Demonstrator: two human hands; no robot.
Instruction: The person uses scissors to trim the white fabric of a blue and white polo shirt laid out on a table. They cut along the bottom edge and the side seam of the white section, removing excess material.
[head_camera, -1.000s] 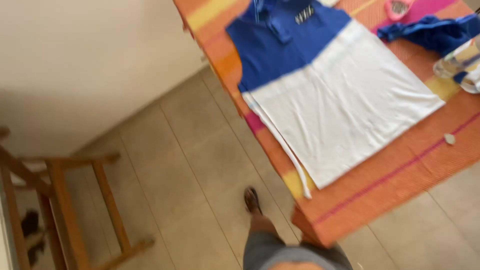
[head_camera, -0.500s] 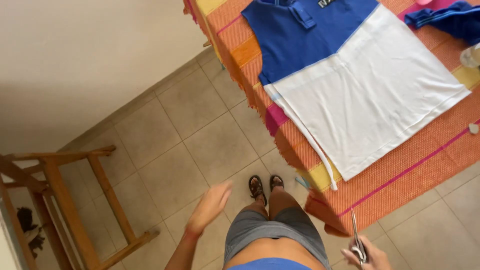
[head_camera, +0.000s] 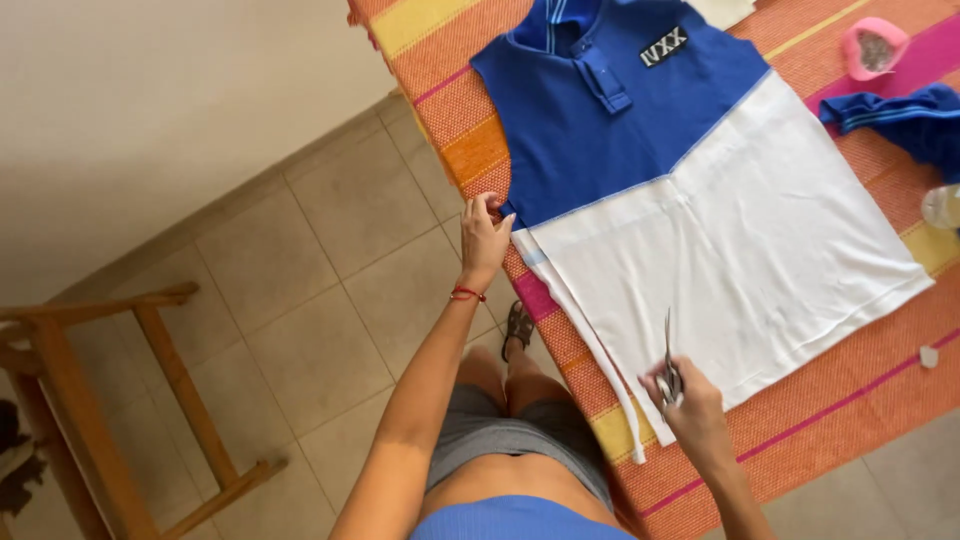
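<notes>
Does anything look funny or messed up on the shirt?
Yes: a thin white strip hangs loose along the shirt edge nearest the person, apparently cut away. The right hand holds scissors beside it.

Beige tiled floor (head_camera: 300, 300); plain cream wall (head_camera: 150, 110); wooden frame (head_camera: 150, 400) (bare slats) at lower left

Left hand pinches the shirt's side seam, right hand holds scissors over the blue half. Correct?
Not quite. In the head view the right hand holds the scissors over the white half of the shirt, near its lower edge, not the blue half. The left hand is at the shirt's side seam, as you say.
</notes>
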